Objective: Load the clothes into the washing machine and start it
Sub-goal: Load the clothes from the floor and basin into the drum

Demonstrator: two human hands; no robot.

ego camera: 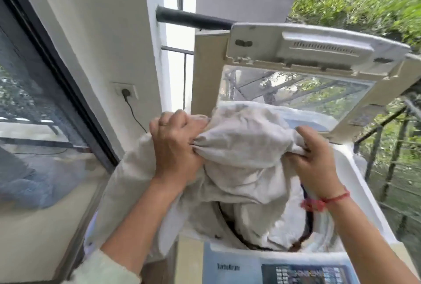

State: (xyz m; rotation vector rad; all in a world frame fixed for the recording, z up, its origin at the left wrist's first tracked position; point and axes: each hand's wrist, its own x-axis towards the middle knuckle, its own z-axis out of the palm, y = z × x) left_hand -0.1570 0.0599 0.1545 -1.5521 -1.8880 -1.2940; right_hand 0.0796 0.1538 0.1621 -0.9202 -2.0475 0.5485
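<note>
A large off-white cloth (pixel 239 156) is bunched over the open top-loading washing machine (pixel 369 194). My left hand (pixel 175 144) grips its left side in a fist. My right hand (pixel 316 165) clutches its right edge, a red thread on the wrist. Part of the cloth hangs down into the drum (pixel 262 226), and part drapes over the machine's left side. The lid (pixel 300 60) stands raised behind, with a clear window. The control panel (pixel 296 272) runs along the near edge. What lies deeper in the drum is hidden.
A white wall (pixel 109 32) with a socket and plugged cable (pixel 126 93) stands left of the machine. A dark-framed window (pixel 38 101) fills the far left. A black balcony railing (pixel 387 142) and greenery lie to the right.
</note>
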